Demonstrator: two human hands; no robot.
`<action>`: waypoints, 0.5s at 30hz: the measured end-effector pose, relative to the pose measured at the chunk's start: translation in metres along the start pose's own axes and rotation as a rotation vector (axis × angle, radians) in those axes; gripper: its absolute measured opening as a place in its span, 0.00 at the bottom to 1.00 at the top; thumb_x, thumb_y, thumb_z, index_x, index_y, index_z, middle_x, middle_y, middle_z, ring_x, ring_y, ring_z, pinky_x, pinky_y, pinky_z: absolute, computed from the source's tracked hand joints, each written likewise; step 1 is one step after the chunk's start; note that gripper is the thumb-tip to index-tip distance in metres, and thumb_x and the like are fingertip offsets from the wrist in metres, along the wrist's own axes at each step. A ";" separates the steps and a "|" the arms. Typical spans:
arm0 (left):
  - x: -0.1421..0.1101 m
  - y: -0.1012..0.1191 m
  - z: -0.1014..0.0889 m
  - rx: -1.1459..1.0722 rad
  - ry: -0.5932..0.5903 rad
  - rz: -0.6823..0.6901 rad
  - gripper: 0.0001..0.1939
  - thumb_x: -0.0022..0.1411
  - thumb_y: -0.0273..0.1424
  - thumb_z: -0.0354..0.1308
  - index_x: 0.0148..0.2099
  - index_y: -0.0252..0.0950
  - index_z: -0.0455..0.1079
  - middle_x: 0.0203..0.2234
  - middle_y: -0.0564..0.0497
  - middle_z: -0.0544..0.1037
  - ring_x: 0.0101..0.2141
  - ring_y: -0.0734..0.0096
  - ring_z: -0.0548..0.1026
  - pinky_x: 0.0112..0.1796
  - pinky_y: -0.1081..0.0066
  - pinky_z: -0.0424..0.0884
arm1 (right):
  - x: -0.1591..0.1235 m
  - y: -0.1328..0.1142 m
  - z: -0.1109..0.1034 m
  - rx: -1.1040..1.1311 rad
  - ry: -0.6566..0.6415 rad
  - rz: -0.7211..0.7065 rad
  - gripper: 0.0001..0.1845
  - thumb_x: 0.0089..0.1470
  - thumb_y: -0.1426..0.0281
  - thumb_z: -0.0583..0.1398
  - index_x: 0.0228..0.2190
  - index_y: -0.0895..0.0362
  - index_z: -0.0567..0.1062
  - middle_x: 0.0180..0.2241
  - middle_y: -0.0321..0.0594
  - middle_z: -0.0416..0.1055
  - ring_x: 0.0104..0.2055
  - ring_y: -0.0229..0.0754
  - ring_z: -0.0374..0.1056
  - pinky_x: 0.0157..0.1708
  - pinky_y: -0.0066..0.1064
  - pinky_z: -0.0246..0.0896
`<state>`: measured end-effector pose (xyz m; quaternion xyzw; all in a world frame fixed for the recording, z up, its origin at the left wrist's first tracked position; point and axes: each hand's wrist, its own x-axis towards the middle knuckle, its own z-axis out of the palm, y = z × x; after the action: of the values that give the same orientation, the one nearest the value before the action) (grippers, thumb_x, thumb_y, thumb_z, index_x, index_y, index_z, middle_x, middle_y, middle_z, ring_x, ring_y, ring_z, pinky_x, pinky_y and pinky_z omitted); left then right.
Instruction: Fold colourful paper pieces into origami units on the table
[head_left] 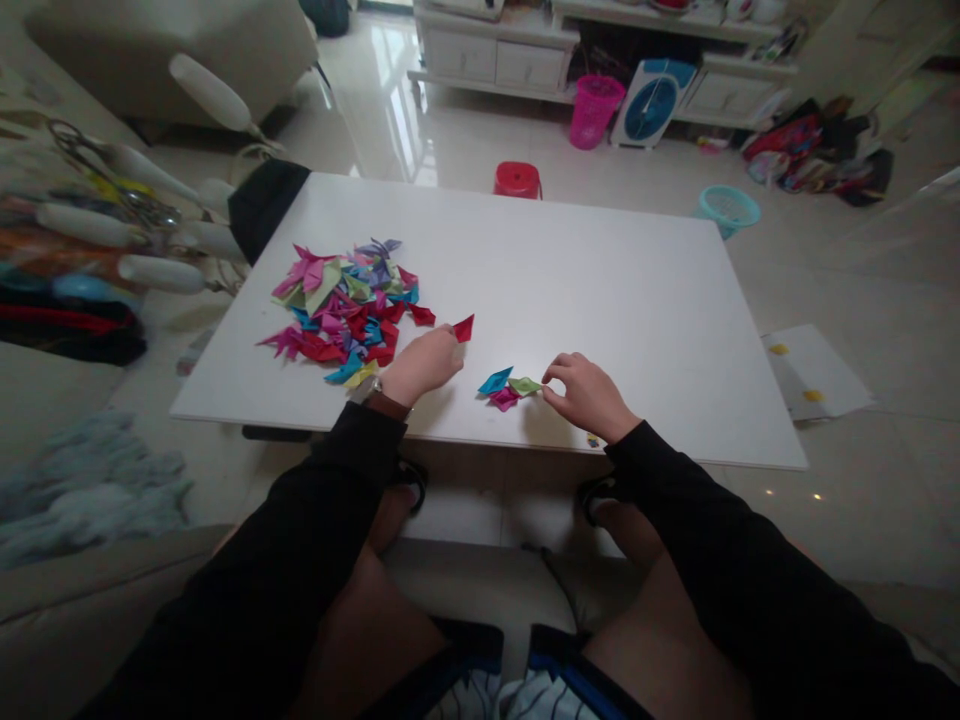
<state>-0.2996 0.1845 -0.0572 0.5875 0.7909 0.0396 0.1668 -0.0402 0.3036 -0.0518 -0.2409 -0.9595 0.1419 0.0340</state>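
My left hand (pixel 429 362), with a watch at the wrist, pinches a red origami piece (pixel 465 328) above the white table (pixel 600 290). Thumb and fingertips of my right hand (pixel 589 393) close on the tip of a green origami piece (pixel 524 385). Touching or overlapping that green piece are a blue origami piece (pixel 496 381), shaped like a small boat, and a pink one (pixel 504 399). Left of my left hand lies a heaped pile of origami (pixel 349 310) in pink, red, blue, green, purple and yellow.
A black object (pixel 266 205) sits at the table's far left corner, beside a white-armed lamp (pixel 161 215). Past the far edge stand a red stool (pixel 517 179), a pink basket (pixel 595 112) and a blue fan (pixel 651 103). A tiny sticker-like item (pixel 593 440) lies near the front edge.
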 end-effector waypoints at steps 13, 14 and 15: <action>-0.005 0.071 0.007 -0.110 0.078 0.486 0.16 0.67 0.24 0.51 0.52 0.33 0.76 0.53 0.43 0.76 0.49 0.61 0.78 0.50 0.65 0.73 | 0.006 0.007 -0.010 0.142 0.289 -0.021 0.11 0.62 0.69 0.60 0.45 0.53 0.80 0.49 0.50 0.71 0.53 0.55 0.65 0.52 0.49 0.63; -0.005 0.073 0.009 -0.109 0.073 0.500 0.16 0.67 0.24 0.52 0.52 0.33 0.76 0.53 0.43 0.76 0.48 0.62 0.78 0.50 0.66 0.73 | 0.006 0.008 -0.008 0.135 0.285 -0.029 0.10 0.62 0.69 0.60 0.43 0.53 0.81 0.49 0.49 0.71 0.54 0.55 0.65 0.52 0.49 0.63; -0.005 0.075 0.012 -0.109 0.072 0.510 0.16 0.67 0.24 0.52 0.52 0.34 0.76 0.53 0.43 0.76 0.48 0.62 0.78 0.49 0.66 0.73 | 0.007 0.009 -0.007 0.129 0.281 -0.036 0.09 0.63 0.68 0.61 0.41 0.53 0.81 0.49 0.49 0.71 0.53 0.54 0.65 0.52 0.49 0.63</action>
<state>-0.2263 0.2009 -0.0476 0.7563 0.6192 0.1439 0.1545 -0.0408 0.3163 -0.0481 -0.2385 -0.9383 0.1677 0.1857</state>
